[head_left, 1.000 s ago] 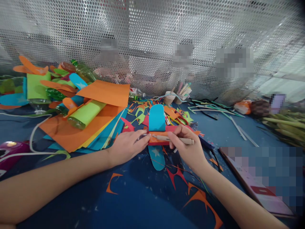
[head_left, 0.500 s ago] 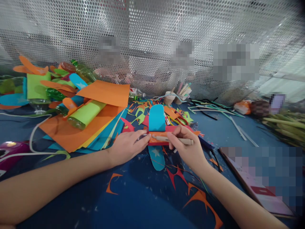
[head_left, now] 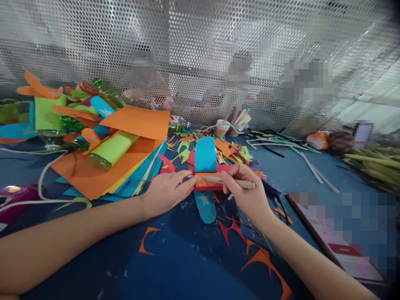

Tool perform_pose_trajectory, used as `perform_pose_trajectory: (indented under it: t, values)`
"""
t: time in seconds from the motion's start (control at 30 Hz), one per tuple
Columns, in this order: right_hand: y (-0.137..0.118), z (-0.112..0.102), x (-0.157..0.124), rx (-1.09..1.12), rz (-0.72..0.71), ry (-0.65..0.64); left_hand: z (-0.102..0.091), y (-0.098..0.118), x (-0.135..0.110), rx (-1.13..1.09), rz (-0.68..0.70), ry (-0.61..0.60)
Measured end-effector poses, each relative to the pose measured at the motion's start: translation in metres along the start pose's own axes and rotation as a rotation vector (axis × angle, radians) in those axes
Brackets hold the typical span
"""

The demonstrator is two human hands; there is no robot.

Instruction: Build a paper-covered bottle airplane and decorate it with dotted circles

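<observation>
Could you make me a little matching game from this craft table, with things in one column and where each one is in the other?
1 pen
2 blue paper oval
3 lime-wrapped bottle
4 paper cups

A lying on the orange sheets
B gripped in the right hand
C beside the mesh screen
D rising behind the red piece

Pairs: 1-B, 2-D, 3-A, 4-C

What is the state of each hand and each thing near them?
left hand: open, fingertips pressing the red paper piece
right hand: shut on the pen
pen: nearly level, tip on the paper piece
blue paper oval: lying across the red paper piece
bottle: on its side, wrapped in green paper
cups: upright, holding sticks
</observation>
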State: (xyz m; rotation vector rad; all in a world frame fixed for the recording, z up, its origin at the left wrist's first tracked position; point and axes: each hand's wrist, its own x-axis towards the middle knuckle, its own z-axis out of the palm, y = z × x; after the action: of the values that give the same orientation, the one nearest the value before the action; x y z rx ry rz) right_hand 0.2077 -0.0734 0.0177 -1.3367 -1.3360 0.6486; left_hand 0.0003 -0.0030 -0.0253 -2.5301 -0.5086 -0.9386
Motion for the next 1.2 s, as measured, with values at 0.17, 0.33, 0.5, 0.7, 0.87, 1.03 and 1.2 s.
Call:
perform_pose_trajectory:
  t: [0.17, 0.33, 0.5, 0.7, 0.87, 1.03, 1.2]
  values:
    - [0.0003, -0.0007, 0.0016, -0.019, 0.017, 0.021, -0.0004, 0.0001, -0.0005, -0.006, 0.003, -0.001]
    - [0.0006, -0.0014, 0.0007, -0.024, 0.007, 0.011, -0.0008, 0.0004, 0.0002, -0.005, 0.005, -0.001]
    - [0.0003, -0.0021, 0.0000, -0.033, 0.012, 0.008, -0.0004, 0.0000, 0.0003, -0.005, 0.007, -0.009]
    - [0.0003, -0.0018, -0.0005, -0.023, 0.013, -0.004, 0.0007, 0.0000, -0.0006, 0.010, 0.006, -0.003]
    - [0.0006, -0.0014, -0.0008, -0.025, 0.015, -0.006, -0.0002, 0.0000, -0.0009, 0.010, 0.002, -0.019]
    - [0.0003, -0.0017, -0.0010, -0.029, 0.014, -0.014, -0.0006, -0.0001, -0.0006, 0.001, 0.007, -0.017]
    - [0.0001, -0.0018, -0.0005, -0.034, 0.024, 0.012, -0.0004, -0.0002, -0.0012, 0.003, 0.009, -0.030]
